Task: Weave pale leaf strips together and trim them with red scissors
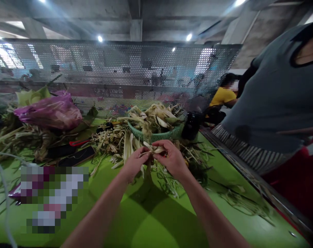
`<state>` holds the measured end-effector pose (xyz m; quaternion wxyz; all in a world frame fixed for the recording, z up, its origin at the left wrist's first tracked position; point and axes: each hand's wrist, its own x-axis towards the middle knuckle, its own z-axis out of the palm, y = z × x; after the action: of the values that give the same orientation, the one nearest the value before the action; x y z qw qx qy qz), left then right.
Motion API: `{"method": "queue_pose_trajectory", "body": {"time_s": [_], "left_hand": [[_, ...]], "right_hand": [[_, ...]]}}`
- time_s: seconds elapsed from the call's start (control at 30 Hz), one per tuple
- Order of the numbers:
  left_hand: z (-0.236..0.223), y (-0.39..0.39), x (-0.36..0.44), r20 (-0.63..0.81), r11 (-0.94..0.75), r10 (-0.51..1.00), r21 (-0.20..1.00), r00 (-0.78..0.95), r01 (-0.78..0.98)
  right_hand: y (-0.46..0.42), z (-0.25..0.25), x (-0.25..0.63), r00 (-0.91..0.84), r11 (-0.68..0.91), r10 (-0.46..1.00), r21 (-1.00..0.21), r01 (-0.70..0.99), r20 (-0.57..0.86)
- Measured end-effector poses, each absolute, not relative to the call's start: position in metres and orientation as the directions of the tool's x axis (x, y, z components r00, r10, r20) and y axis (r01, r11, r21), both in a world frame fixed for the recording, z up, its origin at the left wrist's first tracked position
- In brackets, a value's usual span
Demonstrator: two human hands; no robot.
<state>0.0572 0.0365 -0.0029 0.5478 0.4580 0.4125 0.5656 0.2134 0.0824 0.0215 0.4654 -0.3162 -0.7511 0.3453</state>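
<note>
My left hand [136, 162] and my right hand [170, 157] meet above the green table [115, 217]. Both are closed, fingertips pinching a pale dried husk strip [156, 148] between them. The strip looks folded or twisted, and its exact shape is partly hidden by my fingers. Just beyond my hands stands a green plastic basket [156, 137], heaped with dried husks [158, 117]. Loose husk strips [129, 146] lie by the basket's left side, close to my left hand. Thin green shreds [169, 182] are scattered beneath my right hand.
Left are a pink plastic bag [53, 112] on husks, a red-handled tool [79, 142], a dark phone-like slab [76, 157] and a white cable [6, 193]. A black container [191, 124] stands right of the basket. A perforated metal screen [107, 69] rises behind. Someone in grey [277, 93] stands right.
</note>
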Motion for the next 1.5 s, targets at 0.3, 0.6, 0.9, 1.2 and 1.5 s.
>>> {"method": "queue_pose_trajectory", "body": {"time_s": [0.3,0.6,0.9,1.2,1.5], "left_hand": [[-0.004,0.037,0.06,0.054,-0.056,0.998,0.953,-0.016,-0.296],[-0.003,0.033,0.062,0.067,-0.044,0.995,0.959,0.071,-0.282],[0.003,0.03,0.062,0.075,-0.061,0.996,0.964,0.045,-0.26],[0.003,0.032,0.064,0.136,-0.134,0.99,0.99,0.047,-0.042],[-0.003,0.034,0.062,0.178,-0.182,0.977,0.983,0.118,0.022]], "right_hand": [[0.086,0.014,0.214,-0.362,0.118,0.925,-0.993,-0.021,0.117],[0.088,0.01,0.211,-0.288,0.261,0.928,-0.964,0.047,0.237],[0.085,0.015,0.211,-0.303,0.202,0.934,-0.979,0.008,0.19],[0.086,0.013,0.211,-0.441,0.053,0.891,-0.989,-0.14,0.11],[0.087,0.005,0.206,-0.28,0.134,0.944,-0.977,-0.168,0.177]]}}
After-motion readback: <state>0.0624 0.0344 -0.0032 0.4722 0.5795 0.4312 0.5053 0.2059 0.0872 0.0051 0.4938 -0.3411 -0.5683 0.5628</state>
